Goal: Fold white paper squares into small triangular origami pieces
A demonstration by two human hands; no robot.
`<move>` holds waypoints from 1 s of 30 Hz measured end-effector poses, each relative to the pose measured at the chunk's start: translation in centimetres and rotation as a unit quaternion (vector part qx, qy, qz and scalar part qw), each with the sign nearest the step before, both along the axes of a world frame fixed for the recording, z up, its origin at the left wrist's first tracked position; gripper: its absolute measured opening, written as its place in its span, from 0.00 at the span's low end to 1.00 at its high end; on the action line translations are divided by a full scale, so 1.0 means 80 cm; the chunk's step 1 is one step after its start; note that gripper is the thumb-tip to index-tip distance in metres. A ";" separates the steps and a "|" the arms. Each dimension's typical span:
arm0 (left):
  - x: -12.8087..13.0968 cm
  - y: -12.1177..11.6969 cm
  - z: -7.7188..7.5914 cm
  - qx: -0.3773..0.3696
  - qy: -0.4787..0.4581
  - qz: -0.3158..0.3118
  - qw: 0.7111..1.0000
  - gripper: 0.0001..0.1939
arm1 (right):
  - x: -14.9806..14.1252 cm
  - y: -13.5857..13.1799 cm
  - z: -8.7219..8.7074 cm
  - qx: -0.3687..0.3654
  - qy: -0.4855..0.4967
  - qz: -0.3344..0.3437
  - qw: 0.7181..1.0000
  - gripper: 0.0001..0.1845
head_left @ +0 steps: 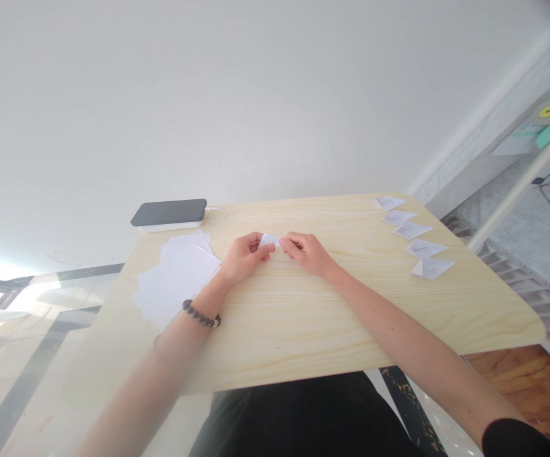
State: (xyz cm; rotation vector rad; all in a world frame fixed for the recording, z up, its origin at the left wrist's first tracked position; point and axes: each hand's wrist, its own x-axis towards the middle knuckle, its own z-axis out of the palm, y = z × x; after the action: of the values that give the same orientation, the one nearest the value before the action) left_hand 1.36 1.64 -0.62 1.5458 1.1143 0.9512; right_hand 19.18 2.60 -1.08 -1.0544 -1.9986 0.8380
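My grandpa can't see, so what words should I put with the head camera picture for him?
Two bare hands, left and right, hold a small folded white paper over a pale wooden table. Five folded paper pieces line the table's right side; loose white sheets and a dark phone lie on the left.

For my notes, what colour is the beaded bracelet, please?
The beaded bracelet is mostly dark brown, shown in the head view.
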 end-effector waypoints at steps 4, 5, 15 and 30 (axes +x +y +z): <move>0.001 -0.001 0.004 -0.017 0.003 0.016 1.000 0.18 | -0.001 0.000 0.001 -0.002 0.009 -0.018 1.000 0.19; 0.001 -0.001 0.004 -0.025 -0.006 0.015 1.000 0.19 | -0.001 0.000 0.001 -0.005 0.013 -0.027 1.000 0.19; -0.001 0.003 -0.005 -0.045 -0.074 -0.006 0.996 0.20 | 0.002 -0.001 0.003 0.008 0.017 -0.069 0.997 0.21; 0.003 -0.005 0.002 -0.037 -0.071 -0.058 0.995 0.16 | 0.000 -0.004 0.006 -0.042 0.002 0.013 0.999 0.17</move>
State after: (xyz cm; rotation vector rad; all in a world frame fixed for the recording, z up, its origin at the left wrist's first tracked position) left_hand 1.61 1.24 -0.47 1.4430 0.9386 0.9154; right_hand 19.18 2.29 -0.63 -1.0734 -1.9932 0.9441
